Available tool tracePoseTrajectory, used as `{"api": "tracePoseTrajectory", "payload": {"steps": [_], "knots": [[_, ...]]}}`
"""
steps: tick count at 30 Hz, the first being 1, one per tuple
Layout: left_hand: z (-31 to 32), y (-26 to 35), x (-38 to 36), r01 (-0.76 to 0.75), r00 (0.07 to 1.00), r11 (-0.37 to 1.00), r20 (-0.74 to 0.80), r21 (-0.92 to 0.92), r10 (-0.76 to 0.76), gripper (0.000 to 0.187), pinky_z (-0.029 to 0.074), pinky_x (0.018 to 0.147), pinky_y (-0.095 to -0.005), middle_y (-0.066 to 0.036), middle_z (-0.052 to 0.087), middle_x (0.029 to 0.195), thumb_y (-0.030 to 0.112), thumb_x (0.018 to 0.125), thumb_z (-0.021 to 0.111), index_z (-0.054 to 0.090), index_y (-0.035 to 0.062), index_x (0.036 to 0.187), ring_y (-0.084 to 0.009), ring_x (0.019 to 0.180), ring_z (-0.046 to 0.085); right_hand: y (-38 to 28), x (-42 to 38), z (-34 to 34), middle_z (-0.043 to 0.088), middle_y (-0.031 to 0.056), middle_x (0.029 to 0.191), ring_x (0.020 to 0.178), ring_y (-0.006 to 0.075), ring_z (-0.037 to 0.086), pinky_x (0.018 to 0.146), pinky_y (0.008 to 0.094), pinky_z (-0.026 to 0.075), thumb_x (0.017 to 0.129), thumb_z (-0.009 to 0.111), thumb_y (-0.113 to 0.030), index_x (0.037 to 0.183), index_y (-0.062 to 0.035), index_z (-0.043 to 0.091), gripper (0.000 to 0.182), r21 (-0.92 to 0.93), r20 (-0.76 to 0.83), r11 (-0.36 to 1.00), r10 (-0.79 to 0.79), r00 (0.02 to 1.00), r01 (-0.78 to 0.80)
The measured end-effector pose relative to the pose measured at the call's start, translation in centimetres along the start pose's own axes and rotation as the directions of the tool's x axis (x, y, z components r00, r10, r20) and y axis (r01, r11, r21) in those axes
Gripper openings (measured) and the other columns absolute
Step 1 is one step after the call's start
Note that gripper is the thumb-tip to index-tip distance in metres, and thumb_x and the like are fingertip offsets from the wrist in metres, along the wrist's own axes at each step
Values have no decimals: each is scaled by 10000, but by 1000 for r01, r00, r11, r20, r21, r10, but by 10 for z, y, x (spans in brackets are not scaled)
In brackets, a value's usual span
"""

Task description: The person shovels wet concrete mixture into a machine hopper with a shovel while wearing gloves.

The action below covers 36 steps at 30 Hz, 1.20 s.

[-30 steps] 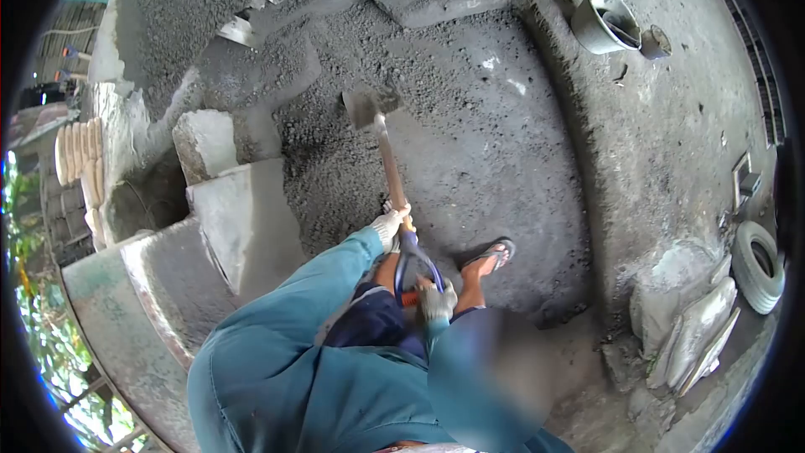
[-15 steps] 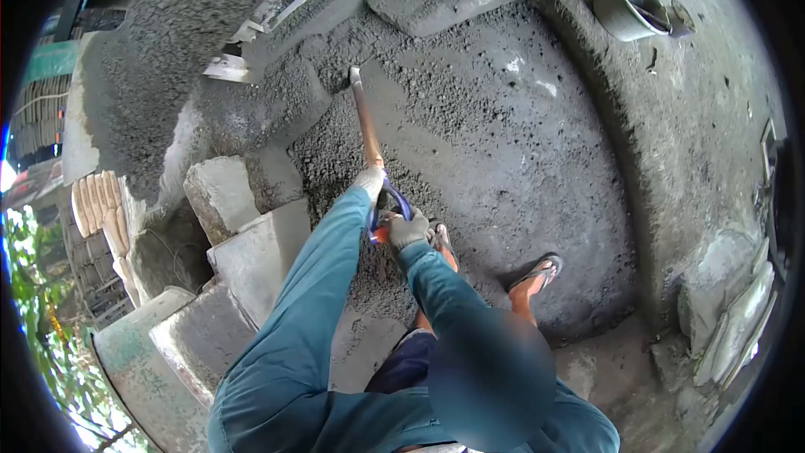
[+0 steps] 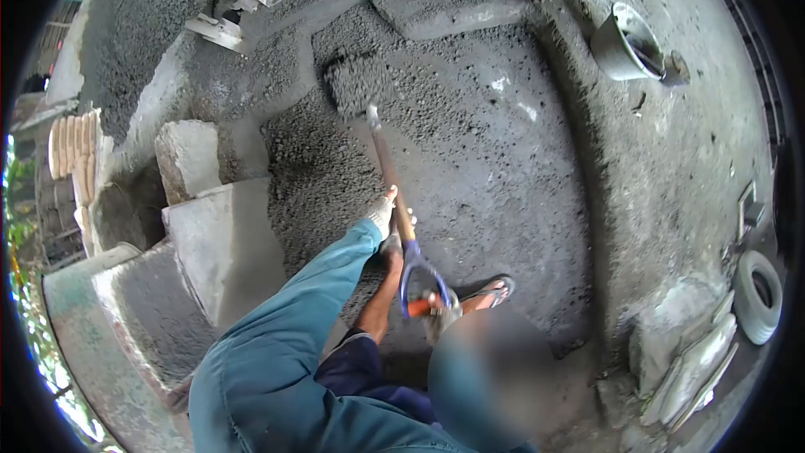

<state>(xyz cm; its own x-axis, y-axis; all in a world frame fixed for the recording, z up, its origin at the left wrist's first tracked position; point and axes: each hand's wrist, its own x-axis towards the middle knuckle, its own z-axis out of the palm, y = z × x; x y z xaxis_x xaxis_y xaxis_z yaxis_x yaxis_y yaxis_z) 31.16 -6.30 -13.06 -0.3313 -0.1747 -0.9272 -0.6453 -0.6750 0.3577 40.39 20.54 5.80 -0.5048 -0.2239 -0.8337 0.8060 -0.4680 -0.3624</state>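
A shovel [image 3: 385, 153] with a wooden shaft slants down between my hands. Its blade carries a load of grey, gravelly wet mix [image 3: 359, 82] that hides the metal. My left hand [image 3: 382, 213], in a pale glove, is wrapped around the lower shaft. At the top end is a blue D-shaped handle with an orange-red grip, and my gloved right hand [image 3: 446, 315] is closed on it. Loose grey mix [image 3: 323, 176] lies spread on the floor left of the shaft.
Concrete slabs [image 3: 214, 243] stand along the left. A low raised edge [image 3: 594, 159] borders the floor on the right. Beyond it are a metal bucket [image 3: 616, 54], stacked flat pieces [image 3: 688, 373] and a tyre [image 3: 759, 296]. My sandalled foot [image 3: 495, 289] is near the right hand.
The shovel blade, buried or hidden before, now shows a load of mix and looks lifted. My right hand has moved down and right, drawing the handle back; the left hand has shifted slightly lower.
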Motion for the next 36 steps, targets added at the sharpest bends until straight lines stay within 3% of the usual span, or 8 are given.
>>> {"api": "tracePoseTrajectory", "payload": {"steps": [3, 12, 14, 17, 23, 28, 32, 36], "knots": [[60, -9, -8, 211, 976, 863, 49, -458, -213, 493, 501, 506, -489, -102, 525, 709, 509, 846, 711, 452, 111, 977, -286, 554, 542, -33, -89, -1, 632, 84, 876, 834, 259, 655, 769, 462, 571, 818, 747, -90, 1021, -29, 572, 275, 118, -132, 985, -112, 985, 128], [117, -253, -127, 161, 980, 985, 125, -63, -152, 137, 463, 478, -504, -72, 488, 698, 141, 881, 616, 487, 149, 837, -294, 540, 533, -52, -267, -155, 587, 85, 704, 564, 224, 577, 501, 350, 499, 808, 583, -12, 911, 9, 599, 106, -217, -794, 973, -225, 565, 82], [114, -318, -132, -270, 917, 942, 351, 200, 189, 130, 475, 516, -526, -91, 482, 703, 148, 862, 613, 486, 131, 844, -326, 554, 544, -73, -306, -179, 591, 88, 707, 559, 225, 581, 498, 358, 503, 806, 585, -8, 921, 11, 597, 117, -258, -795, 963, -258, 549, 80], [171, -271, -279, 472, 877, 849, 26, -237, -480, 125, 472, 540, -554, -126, 469, 710, 119, 876, 586, 464, 93, 884, -341, 548, 541, -108, -336, -206, 597, 94, 712, 550, 226, 585, 494, 369, 508, 804, 588, -2, 938, 13, 593, 134, -288, -785, 954, -283, 552, 81], [215, -140, -418, 338, 940, 820, 129, -462, -315, 154, 467, 519, -515, -71, 543, 690, 187, 897, 637, 532, 102, 824, -286, 527, 541, -164, -323, -235, 610, 105, 721, 534, 229, 595, 485, 391, 519, 800, 594, 11, 970, 19, 587, 171, -260, -592, 948, -306, 746, 183], [187, 27, -487, -248, 862, 854, 298, -456, 409, 193, 490, 666, -492, -68, 546, 710, 242, 869, 650, 526, 98, 834, -259, 663, 586, -193, -273, -208, 604, 115, 705, 486, 238, 577, 453, 417, 512, 795, 600, 32, 968, 11, 566, 177, -313, -196, 910, -343, 919, 273], [198, -36, -479, 177, 903, 859, 426, -481, 52, 178, 479, 781, -523, -117, 529, 742, 194, 880, 621, 512, 57, 853, -334, 726, 565, -239, -302, -264, 530, 136, 618, 449, 286, 538, 415, 460, 495, 769, 584, 84, 847, -13, 513, 143, 184, -186, 975, -88, 979, 123], [209, -125, -434, 431, 898, 663, 366, -612, -246, 148, 462, 821, -587, -133, 501, 779, 139, 880, 606, 488, 63, 927, -341, 741, 534, -281, -359, -270, 562, 159, 603, 427, 285, 566, 386, 436, 513, 732, 639, 18, 857, 60, 534, 168, -434, -250, 862, -393, 885, 261]]}}
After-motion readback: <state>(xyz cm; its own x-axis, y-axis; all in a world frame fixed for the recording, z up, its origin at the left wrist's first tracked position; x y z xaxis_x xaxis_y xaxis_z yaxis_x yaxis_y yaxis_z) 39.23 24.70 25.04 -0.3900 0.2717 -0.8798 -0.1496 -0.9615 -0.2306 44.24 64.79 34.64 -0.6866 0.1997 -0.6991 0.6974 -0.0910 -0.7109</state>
